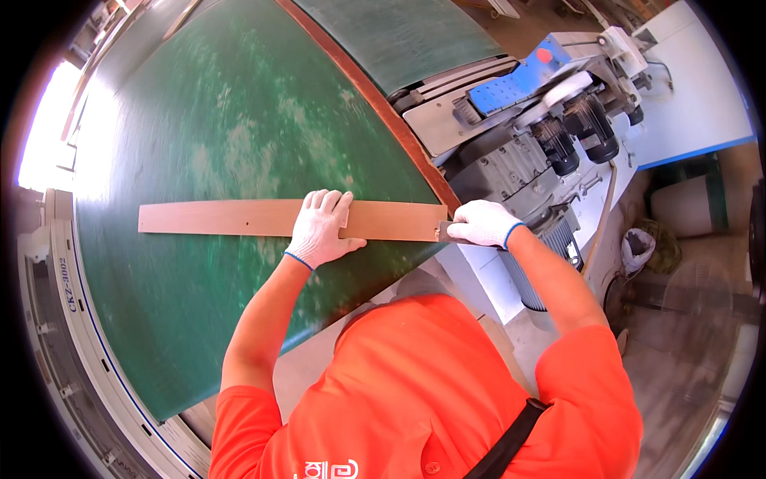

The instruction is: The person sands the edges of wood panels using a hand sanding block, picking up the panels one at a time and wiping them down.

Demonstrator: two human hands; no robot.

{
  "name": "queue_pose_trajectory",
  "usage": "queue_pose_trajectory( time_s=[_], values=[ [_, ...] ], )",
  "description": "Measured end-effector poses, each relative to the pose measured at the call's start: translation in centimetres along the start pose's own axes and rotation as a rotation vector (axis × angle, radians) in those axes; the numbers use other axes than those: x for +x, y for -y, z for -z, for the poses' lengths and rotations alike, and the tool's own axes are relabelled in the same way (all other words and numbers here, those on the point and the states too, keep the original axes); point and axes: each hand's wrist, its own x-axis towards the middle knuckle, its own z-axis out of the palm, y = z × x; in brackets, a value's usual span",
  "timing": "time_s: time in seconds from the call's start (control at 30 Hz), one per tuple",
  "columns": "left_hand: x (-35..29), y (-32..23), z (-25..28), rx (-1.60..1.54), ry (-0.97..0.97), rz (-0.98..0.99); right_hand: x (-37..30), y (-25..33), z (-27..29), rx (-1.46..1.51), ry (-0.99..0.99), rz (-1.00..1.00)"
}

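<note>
A long, narrow light-brown wooden board (211,218) lies across the green surface (239,144), with a small dark spot or hole in its left half. My left hand (319,231), in a white glove with a blue cuff, grips it across its width. Its fingers reach over the far edge, and the thumb lies along the near edge. At the board's right end, my right hand (484,223), gloved the same way, is closed around a scraper (453,233). The flat grey blade touches the board's end; the handle is hidden in the glove.
Right of the green surface stands a machine with a blue panel (519,80), a red button and black motors (590,128). A reddish-brown strip (367,96) edges the surface. A pale machine frame (88,319) runs along the left. A white bag (637,249) sits at the right.
</note>
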Motion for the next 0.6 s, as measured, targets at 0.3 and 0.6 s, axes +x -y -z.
queue_pose_trajectory(
  time_s=[0.3,0.6],
  values=[
    [0.7,4.0,0.7,-0.029,-0.046,0.118,4.8,5.3,1.0,-0.088,-0.043,0.087],
    [0.5,4.5,1.4,-0.057,-0.021,0.101,8.4,7.1,3.9,-0.121,0.138,0.236]
  ],
)
